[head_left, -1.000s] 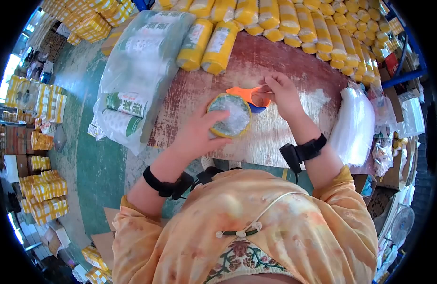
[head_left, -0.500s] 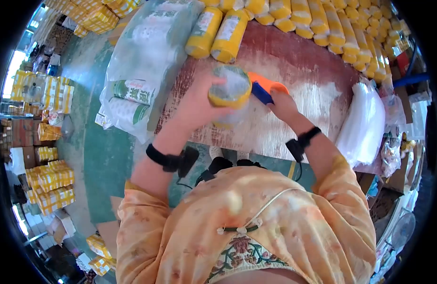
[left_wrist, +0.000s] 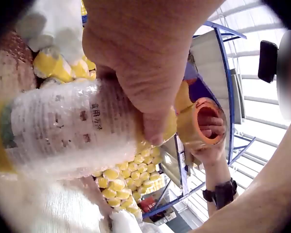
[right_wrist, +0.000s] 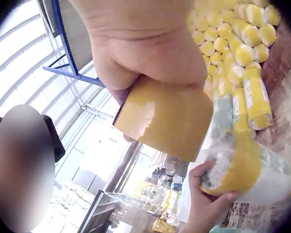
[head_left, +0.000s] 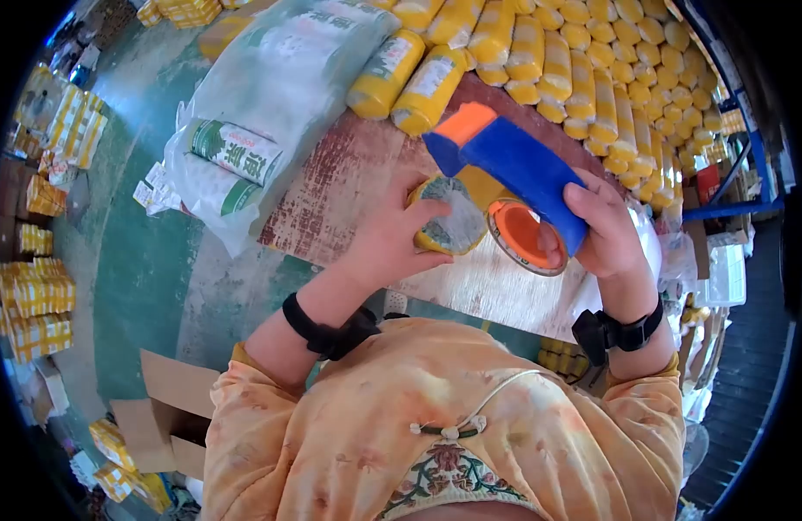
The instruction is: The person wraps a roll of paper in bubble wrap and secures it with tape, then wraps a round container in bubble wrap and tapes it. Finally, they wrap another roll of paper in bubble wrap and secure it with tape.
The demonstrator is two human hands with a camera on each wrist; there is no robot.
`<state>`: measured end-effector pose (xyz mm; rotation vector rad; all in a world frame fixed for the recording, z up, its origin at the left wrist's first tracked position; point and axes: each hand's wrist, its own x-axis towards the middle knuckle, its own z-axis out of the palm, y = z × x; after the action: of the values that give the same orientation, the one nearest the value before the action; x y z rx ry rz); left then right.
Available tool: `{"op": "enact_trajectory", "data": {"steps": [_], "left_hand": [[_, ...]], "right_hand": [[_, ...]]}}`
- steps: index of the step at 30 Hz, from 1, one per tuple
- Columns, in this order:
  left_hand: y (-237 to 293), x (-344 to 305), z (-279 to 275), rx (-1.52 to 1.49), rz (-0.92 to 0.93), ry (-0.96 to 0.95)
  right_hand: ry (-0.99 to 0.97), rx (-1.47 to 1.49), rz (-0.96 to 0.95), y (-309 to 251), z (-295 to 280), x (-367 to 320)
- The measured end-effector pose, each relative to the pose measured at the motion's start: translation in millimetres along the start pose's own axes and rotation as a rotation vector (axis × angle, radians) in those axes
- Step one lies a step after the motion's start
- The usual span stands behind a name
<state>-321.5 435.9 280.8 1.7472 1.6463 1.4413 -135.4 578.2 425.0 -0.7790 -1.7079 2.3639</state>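
A wrapped cylindrical roll (head_left: 453,215) with yellow tape round its end is gripped by my left hand (head_left: 379,234). The left wrist view shows the roll (left_wrist: 72,128) lengthwise, with printed text under clear wrap and yellow tape at both ends. My right hand (head_left: 613,227) holds a blue and orange tape dispenser (head_left: 531,169), raised just right of the roll. Fingers of that hand reach into the orange core of the tape. In the right wrist view the wide yellow tape (right_wrist: 165,116) hangs below the palm, apart from the roll (right_wrist: 242,165).
A worktable (head_left: 331,174) lies beneath. Two yellow-taped rolls (head_left: 427,87) stand behind the hands, beside a large clear bag of green-labelled rolls (head_left: 279,95). Many stacked yellow rolls (head_left: 583,95) fill the back right. An open cardboard box (head_left: 153,425) is at lower left.
The dispenser has come up off the table in my right hand and turned, its blue side now facing up. The roll in my left hand has shifted right and tilted.
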Motion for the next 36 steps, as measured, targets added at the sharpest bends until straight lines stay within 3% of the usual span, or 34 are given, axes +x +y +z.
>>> {"op": "enact_trajectory", "data": {"steps": [4,6,8,11,15,21,24,27,30,36], "left_hand": [[-6,-6,-1,-0.009,0.061,0.078],[-6,-9,0,-0.009,0.074,0.132],[-6,-10,-1,-0.039,0.065,0.127],[-7,-8,-6,-0.022,0.091,0.085],[-14,-6,-3,-0.010,0.069,0.031],[-26,3,0,-0.002,0.137,0.114],[-18,9,0,0.040,0.152,0.027],[-19,10,5,0.028,0.131,0.012],[-23,13,6,0.056,0.214,0.123],[-30,17,4,0.100,0.156,0.011]], "right_hand": [[0.179,-0.030,0.190,6,13,11],[0.177,-0.007,0.208,11,9,12],[0.052,0.019,0.243,13,-7,11],[0.132,0.015,0.275,10,-4,15],[0.205,-0.033,0.228,12,-1,18],[0.233,0.038,0.227,15,-9,11],[0.279,0.037,0.175,26,-13,-8],[0.249,0.180,0.154,44,-20,-14],[0.228,0.197,0.140,50,-18,-9],[0.159,0.202,0.236,42,-25,9]]}}
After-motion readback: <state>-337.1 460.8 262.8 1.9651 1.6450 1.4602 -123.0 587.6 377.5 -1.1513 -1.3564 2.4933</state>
